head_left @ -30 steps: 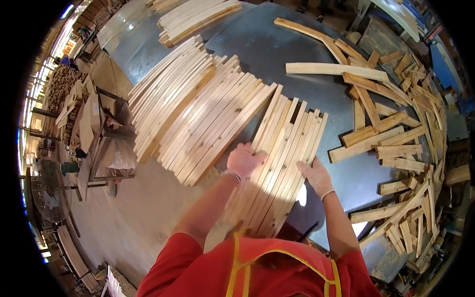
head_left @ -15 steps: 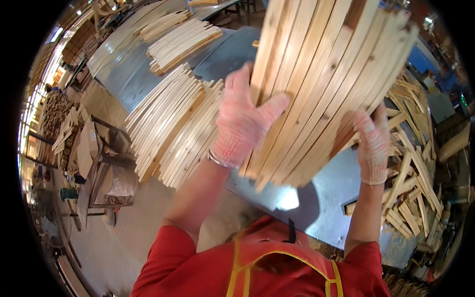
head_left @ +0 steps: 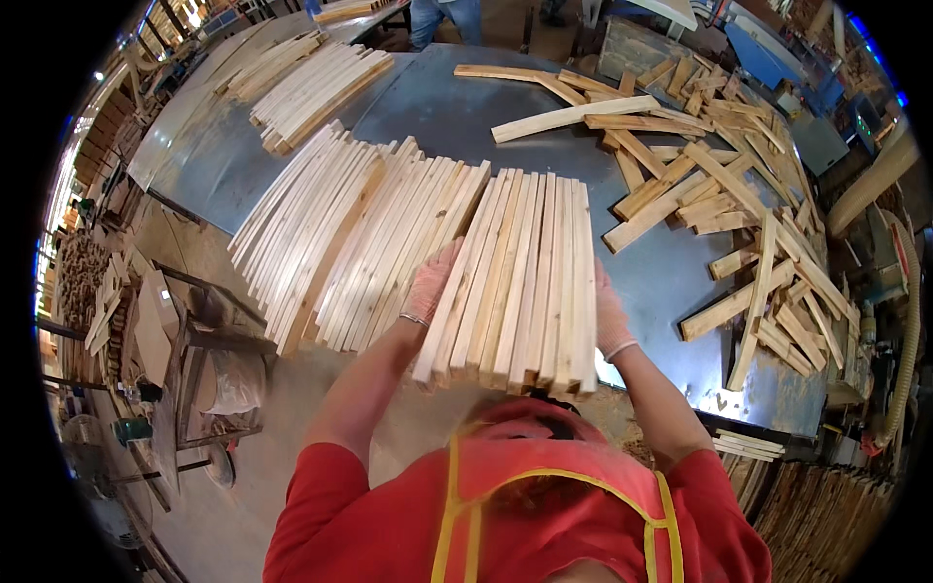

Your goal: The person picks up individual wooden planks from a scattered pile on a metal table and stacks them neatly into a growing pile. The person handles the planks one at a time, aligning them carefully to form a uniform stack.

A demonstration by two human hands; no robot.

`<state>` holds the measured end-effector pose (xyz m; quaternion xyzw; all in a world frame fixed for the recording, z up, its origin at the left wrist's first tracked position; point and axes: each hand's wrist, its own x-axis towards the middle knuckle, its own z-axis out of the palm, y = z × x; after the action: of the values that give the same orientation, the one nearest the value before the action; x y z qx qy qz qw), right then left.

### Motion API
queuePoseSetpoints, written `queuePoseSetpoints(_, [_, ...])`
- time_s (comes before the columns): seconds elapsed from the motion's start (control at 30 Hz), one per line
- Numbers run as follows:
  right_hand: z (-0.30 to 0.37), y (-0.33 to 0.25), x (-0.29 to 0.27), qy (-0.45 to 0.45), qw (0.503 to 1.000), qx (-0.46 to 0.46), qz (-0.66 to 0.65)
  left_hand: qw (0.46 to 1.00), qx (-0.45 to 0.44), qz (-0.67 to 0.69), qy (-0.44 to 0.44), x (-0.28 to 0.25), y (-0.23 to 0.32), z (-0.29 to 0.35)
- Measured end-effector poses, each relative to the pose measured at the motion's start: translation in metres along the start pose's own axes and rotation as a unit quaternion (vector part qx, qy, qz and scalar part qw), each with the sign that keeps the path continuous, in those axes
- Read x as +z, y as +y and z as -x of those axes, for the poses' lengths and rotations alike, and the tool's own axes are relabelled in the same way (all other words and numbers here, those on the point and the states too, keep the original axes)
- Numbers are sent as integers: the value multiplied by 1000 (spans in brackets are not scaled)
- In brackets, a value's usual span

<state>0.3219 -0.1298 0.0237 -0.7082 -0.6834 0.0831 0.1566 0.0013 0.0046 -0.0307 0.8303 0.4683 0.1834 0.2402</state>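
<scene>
Currently my gloved left hand and right hand press inward on a flat bundle of pale, rough-sawn slats, held above the grey metal worktop beside fanned curved slats.

Pale bare-wood slats over a smooth, dull grey metal table.
</scene>
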Motion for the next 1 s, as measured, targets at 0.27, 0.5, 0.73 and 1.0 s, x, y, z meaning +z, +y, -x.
queuePoseSetpoints(0.27, [13,5,43,-180,980,62,-61,911,37,-380,-156,-53,2,20])
queuePoseSetpoints(0.5, [96,233,-48,135,948,283,61,991,-63,-7,-120,-59,63,142])
queuePoseSetpoints(0.73, [167,356,-76,101,847,479,207,586,-541,594,-105,41,112,216])
queuePoseSetpoints(1.0, [121,267,-79,-20,919,343,-192,813,-289,496,-94,54,108,247])
